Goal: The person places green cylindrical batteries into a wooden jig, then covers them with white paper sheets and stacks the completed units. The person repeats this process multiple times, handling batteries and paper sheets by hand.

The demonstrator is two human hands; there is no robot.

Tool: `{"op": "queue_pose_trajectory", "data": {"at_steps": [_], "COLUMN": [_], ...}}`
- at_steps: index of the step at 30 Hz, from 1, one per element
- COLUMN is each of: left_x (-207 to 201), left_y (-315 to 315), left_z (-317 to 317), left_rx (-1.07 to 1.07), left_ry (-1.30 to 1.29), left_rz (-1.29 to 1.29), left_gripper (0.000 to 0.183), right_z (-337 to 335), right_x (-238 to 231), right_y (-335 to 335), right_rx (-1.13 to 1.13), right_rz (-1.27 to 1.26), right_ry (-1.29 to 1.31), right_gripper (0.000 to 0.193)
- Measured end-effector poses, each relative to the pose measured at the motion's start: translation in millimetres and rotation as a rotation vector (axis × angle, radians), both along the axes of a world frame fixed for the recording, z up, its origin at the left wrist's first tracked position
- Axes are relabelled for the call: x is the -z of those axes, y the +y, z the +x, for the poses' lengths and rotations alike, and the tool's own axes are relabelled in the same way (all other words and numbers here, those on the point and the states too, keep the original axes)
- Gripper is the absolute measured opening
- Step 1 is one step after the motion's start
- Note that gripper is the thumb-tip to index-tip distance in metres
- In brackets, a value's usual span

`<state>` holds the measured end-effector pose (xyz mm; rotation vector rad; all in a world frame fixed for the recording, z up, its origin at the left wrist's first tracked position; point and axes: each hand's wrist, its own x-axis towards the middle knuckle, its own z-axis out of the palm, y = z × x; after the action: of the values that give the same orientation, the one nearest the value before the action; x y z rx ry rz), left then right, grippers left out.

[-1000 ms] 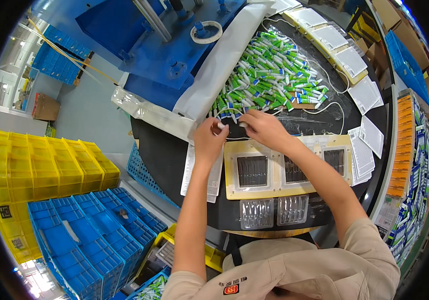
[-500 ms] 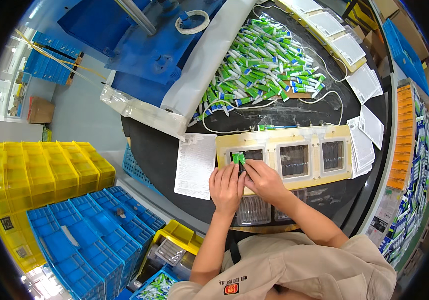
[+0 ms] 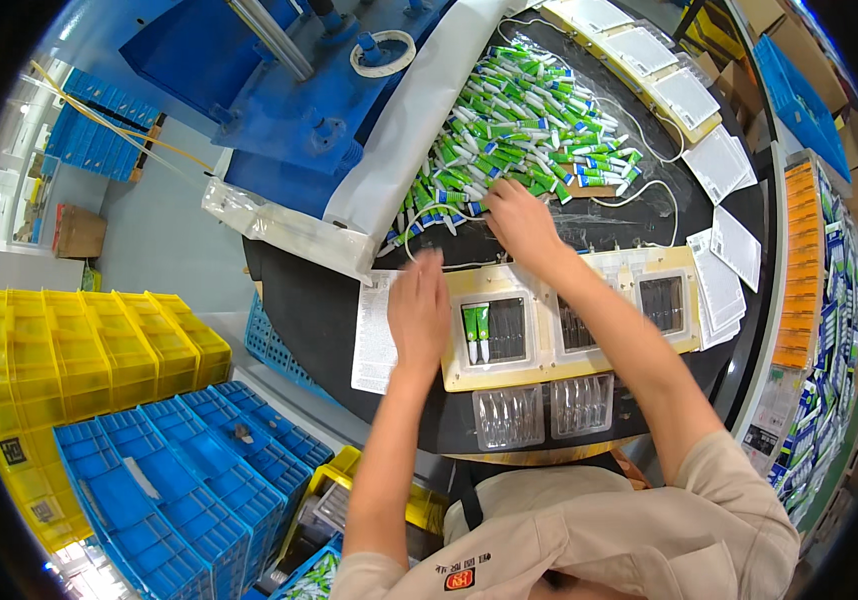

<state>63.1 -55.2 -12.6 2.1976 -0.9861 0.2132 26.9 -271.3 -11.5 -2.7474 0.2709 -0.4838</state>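
My right hand (image 3: 524,222) is at the near edge of a big pile of small green and white tubes (image 3: 539,125). Its fingers are bunched against the tubes, and what they hold is hidden. My left hand (image 3: 419,310), smeared by motion, hovers above the left end of a pale yellow frame (image 3: 469,378), beside a white printed card (image 3: 373,340). Two green tubes (image 3: 475,330) lie side by side in the frame's left window, caps toward me. The middle window is partly covered by my right forearm; the right window (image 3: 661,303) holds a clear ribbed tray without tubes.
Clear plastic trays (image 3: 509,418) lie at the table's near edge. White cards (image 3: 717,285) are stacked at the right. A white cord (image 3: 674,215) loops around the pile. Blue machinery (image 3: 289,110) stands at the back left, stacked blue crates (image 3: 159,480) and yellow crates (image 3: 99,350) at the left.
Both hands have left the two green tubes in the left window. My right hand has moved forward to the pile; my left hand has moved up and left. The near clear trays are now less covered.
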Motion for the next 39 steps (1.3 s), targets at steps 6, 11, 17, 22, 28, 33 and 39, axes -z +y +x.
{"op": "queue_pose_trajectory", "data": {"at_steps": [6,11,17,22,28,33,39], "left_x": [5.3,-18.3,-42.2,-49.9,-39.9,-39.0,-30.4], "left_y": [-100.6,-105.4,-10.6,41.6,66.3,57.3,22.3], "left_z": [111.9,121.5,30.0,-13.6,-25.2,-46.8,-87.8], "left_rx": [0.263,0.379,0.222,0.001,-0.067,-0.149,-0.054], "left_ry": [-0.175,-0.253,0.574,1.192,1.439,1.425,1.116], "left_rz": [0.481,0.471,-0.099,-0.299,-0.574,-0.415,-0.404], "left_gripper": [0.022,0.017,0.016,0.015,0.022,0.026,0.022], "right_z": [24.6,-33.7,-141.9,-147.0,-136.1,-156.6,-170.8], "right_x": [12.3,-35.2,-34.5,-6.2,0.0,-38.4,-56.1], "right_y": [-25.7,-12.9,57.4,86.2,103.6,107.9,113.6], "right_rx": [-0.146,0.043,0.045,-0.117,-0.151,0.003,0.195], "right_rz": [-0.179,0.623,0.421,0.123,0.075,0.355,1.111], "right_ry": [0.136,-0.058,-0.151,-0.256,-0.116,-0.171,0.035], "right_gripper": [0.01,0.017,0.026,0.033,0.041,0.044,0.038]}}
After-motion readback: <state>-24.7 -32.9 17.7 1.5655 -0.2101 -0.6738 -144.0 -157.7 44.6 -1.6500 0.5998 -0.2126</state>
